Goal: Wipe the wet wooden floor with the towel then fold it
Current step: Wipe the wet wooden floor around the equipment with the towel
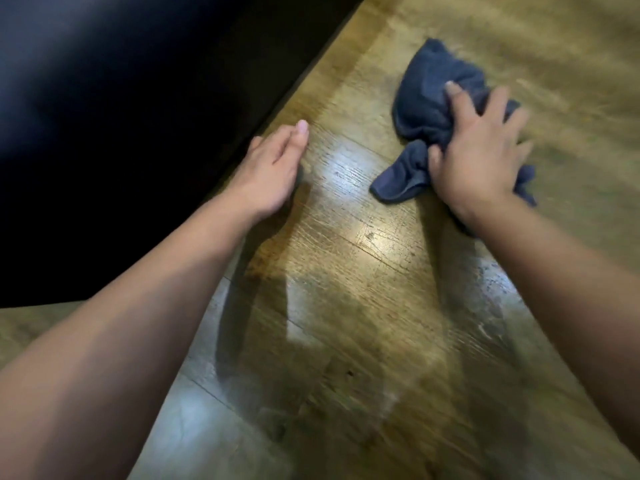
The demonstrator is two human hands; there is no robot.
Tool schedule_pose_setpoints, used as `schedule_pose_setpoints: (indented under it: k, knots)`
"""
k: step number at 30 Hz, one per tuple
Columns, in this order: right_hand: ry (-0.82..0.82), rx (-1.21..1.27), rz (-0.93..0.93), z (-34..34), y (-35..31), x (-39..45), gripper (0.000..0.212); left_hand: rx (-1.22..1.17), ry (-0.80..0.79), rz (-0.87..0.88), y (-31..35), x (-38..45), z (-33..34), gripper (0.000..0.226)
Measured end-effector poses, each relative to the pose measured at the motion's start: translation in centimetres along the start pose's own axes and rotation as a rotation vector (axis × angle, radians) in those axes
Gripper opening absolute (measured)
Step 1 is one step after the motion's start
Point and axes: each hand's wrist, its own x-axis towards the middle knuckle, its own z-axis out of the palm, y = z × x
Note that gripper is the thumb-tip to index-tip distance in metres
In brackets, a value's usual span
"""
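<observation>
A crumpled dark blue towel [433,98] lies on the wooden floor [346,271] at the upper right. My right hand [478,157] presses down on its near part with fingers spread over the cloth, gripping it; the picture there is blurred by motion. My left hand [273,168] rests flat on the bare floor to the left, fingers together, holding nothing. Shiny wet-looking patches show on the planks between my arms and near the right forearm.
A large dark piece of furniture [121,116] fills the upper left, its edge running diagonally beside my left hand. Open wooden floor stretches to the right and beyond the towel.
</observation>
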Motion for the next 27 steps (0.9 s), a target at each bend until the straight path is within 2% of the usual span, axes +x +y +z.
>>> schedule_pose_setpoints:
  k: [2,4,6,8,10,13,16,18,21,25,27]
  knots:
    - [-0.031,-0.006,-0.123,0.4,-2.5,-3.6,0.08,-0.031,-0.016,-0.056,0.5,0.4,-0.6,0.083]
    - [-0.044,-0.023,-0.312,1.0,-4.8,-8.3,0.082,-0.088,-0.032,-0.109,1.0,1.3,-1.4,0.082]
    - [-0.059,-0.002,-0.521,1.5,-7.0,-13.7,0.071,-0.09,-0.055,-0.136,1.5,2.0,-2.2,0.073]
    - [-0.103,0.067,-0.721,1.9,-8.8,-19.3,0.06,-0.069,-0.08,-0.135,1.8,2.3,-2.5,0.076]
    - [-0.206,0.101,-0.893,2.1,-10.3,-24.6,0.062,-0.039,-0.098,-0.133,2.0,2.2,-2.3,0.082]
    - [-0.301,0.145,-1.017,2.0,-11.4,-29.4,0.05,-0.016,-0.086,-0.111,1.6,1.9,-1.5,0.077]
    - [-0.353,0.165,-1.033,2.1,-10.7,-28.8,0.059,0.1,-0.084,-0.015,0.6,0.9,0.1,0.063]
    - [-0.288,0.175,-0.992,2.1,-9.4,-27.2,0.054,0.136,-0.07,0.051,-0.1,0.3,1.1,0.05]
    - [-0.206,0.15,-0.854,2.0,-5.8,-24.3,0.056,0.071,-0.044,0.097,-0.2,-1.0,1.4,0.042]
    - [-0.118,0.044,-0.6,0.8,2.0,-18.7,0.079,-0.086,0.252,0.321,1.1,-6.2,2.7,0.022]
    - [-0.091,0.021,-0.414,-0.2,6.6,-16.1,0.083,-0.074,0.222,0.396,1.7,-9.5,3.9,0.021]
